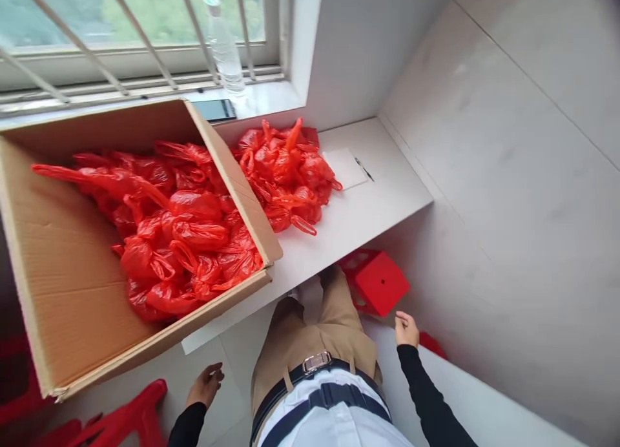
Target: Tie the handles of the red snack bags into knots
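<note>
I stand at a white table (368,208) and look down at my own legs. My left hand (206,384) hangs by my left hip, fingers loosely curled, holding nothing. My right hand (405,329) hangs by my right side, fingers loosely bent, empty, just above a red stool (380,282). A big open cardboard box (62,285) on the table holds several tied red plastic bags (179,234). A second heap of red bags (285,172) lies on the table to the right of the box.
A sheet of paper (345,168) and a pen (363,169) lie beyond the heap. A phone (214,110) and a clear bottle (225,46) stand on the sill under the barred window. Another red stool (123,421) is at bottom left. Grey walls close the right side.
</note>
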Tool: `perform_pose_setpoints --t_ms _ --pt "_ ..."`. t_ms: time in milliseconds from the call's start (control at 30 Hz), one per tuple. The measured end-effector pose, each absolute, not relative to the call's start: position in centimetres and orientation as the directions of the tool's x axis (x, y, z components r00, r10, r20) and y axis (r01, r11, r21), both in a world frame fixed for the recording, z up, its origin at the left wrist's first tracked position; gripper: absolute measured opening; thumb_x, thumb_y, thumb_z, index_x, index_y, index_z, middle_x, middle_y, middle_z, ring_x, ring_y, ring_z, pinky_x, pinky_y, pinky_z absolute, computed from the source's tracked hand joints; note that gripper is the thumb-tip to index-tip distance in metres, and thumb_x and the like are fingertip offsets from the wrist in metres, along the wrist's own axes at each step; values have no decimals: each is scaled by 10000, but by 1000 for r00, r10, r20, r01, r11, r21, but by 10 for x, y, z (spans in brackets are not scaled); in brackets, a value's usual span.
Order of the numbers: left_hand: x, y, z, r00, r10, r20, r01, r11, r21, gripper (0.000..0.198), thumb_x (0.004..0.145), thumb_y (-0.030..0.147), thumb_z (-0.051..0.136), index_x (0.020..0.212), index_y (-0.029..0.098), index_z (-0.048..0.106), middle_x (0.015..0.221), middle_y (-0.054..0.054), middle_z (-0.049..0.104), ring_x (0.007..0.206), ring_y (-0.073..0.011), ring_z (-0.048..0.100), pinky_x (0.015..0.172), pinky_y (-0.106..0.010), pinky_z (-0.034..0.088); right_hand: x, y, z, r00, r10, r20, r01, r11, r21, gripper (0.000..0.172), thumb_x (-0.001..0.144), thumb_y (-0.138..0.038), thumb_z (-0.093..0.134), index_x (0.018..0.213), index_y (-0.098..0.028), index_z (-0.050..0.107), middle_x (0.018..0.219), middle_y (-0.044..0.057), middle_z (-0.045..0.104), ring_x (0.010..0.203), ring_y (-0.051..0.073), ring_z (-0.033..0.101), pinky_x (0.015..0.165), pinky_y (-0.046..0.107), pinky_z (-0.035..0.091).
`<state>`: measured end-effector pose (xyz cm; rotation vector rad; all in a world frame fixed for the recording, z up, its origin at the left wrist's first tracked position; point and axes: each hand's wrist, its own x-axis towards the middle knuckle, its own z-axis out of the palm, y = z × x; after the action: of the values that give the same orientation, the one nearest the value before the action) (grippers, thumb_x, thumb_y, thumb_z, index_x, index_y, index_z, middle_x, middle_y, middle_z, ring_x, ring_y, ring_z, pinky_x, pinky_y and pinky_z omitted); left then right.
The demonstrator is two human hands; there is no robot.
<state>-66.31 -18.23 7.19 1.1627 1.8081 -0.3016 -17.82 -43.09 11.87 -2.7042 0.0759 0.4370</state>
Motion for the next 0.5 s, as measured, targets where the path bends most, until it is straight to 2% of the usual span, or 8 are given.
perform_pose_setpoints --t_ms 200,300,400,500 --pt "-687 -165 60 128 590 -797 800 413 435 369 966 409 555 1223 147 593 1091 -82 676 911 -186 673 825 -405 571 -269 -466 88 932 43 -361 -176 -815 -552 314 965 -348 618 1214 -156 609 1189 83 643 1003 209 658 861 411 573" --pt "-704 -175 66 236 600 -764 801 325 503 364 976 395 473 1211 150 605 1019 -86 720 885 -205 713 820 -385 569 -317 -489 85 926 74 -369 -186 -762 -620 318 966 -352 616 1219 -160 608 1203 85 638 1020 214 654 873 419 569" --pt "-739 -203 67 301 593 -747 832 220 510 392 912 342 421 1202 158 611 1002 -102 754 913 -241 745 773 -341 579 -367 -524 73 892 96 -443 -240 -728 -642 325 967 -353 614 1229 -161 603 1214 88 634 1026 216 652 876 422 568" --pt "-789 -252 64 334 540 -772 885 103 455 398 929 315 386 1224 144 590 1041 -105 757 933 -225 747 783 -320 586 -435 -576 59 809 114 -577 -329 -726 -604 332 968 -352 613 1239 -161 598 1223 90 630 1031 217 651 876 423 568"
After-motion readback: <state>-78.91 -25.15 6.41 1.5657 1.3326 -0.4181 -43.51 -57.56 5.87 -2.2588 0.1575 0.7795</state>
